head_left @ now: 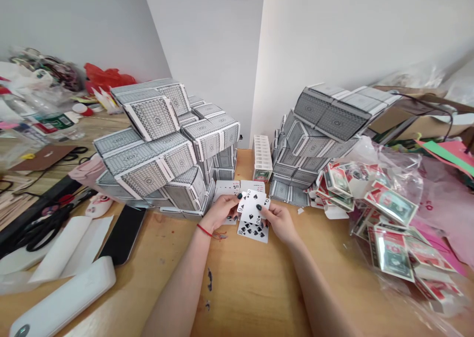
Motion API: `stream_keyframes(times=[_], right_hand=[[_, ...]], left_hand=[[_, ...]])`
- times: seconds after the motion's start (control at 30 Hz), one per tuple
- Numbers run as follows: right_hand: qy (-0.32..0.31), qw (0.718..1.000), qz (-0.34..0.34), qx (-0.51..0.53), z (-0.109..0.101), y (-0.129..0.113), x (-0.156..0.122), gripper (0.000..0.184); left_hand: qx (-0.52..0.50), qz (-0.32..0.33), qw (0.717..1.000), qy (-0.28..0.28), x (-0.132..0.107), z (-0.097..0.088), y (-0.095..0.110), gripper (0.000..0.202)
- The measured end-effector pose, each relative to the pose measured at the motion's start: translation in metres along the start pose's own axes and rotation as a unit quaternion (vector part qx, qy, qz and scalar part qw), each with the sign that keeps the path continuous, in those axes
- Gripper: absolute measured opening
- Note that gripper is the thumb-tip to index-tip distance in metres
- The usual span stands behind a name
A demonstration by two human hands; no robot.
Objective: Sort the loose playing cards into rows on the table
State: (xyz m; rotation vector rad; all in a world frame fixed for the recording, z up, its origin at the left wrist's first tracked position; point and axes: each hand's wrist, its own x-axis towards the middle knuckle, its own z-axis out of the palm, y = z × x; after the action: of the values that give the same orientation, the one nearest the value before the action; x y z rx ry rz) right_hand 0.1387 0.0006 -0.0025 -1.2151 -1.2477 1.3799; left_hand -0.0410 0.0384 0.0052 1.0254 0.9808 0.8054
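My left hand (pixel 222 209) and my right hand (pixel 278 220) meet over the middle of the wooden table (pixel 252 287), both pinching a small fan of playing cards (pixel 252 205) with a two of spades on top. Under the hands lie more face-up cards, a ten of spades (pixel 255 232) nearest me. Further cards (pixel 237 186) lie flat just behind the hands. A red string is tied round my left wrist.
A pile of grey card boxes (pixel 163 144) stands at the left, another (pixel 318 130) at the right, a row of white packs (pixel 262 157) between them. Red boxes in a clear bag (pixel 388 213) fill the right. A phone (pixel 124 233), scissors (pixel 40 228) and white case (pixel 62 297) lie left.
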Motion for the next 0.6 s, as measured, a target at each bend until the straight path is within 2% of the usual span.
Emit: stream_keyframes(times=[0.4,0.6], right_hand=[[0.006,1.000,-0.006,-0.014,0.001,0.001,-0.001,0.041],[0.013,1.000,-0.004,-0.021,0.004,0.001,0.000,0.039]], left_hand=[[-0.008,-0.002,1.000,0.004,-0.002,0.011,0.004,0.040],[0.051,0.020,0.998,0.030,-0.002,0.015,0.005,0.039]])
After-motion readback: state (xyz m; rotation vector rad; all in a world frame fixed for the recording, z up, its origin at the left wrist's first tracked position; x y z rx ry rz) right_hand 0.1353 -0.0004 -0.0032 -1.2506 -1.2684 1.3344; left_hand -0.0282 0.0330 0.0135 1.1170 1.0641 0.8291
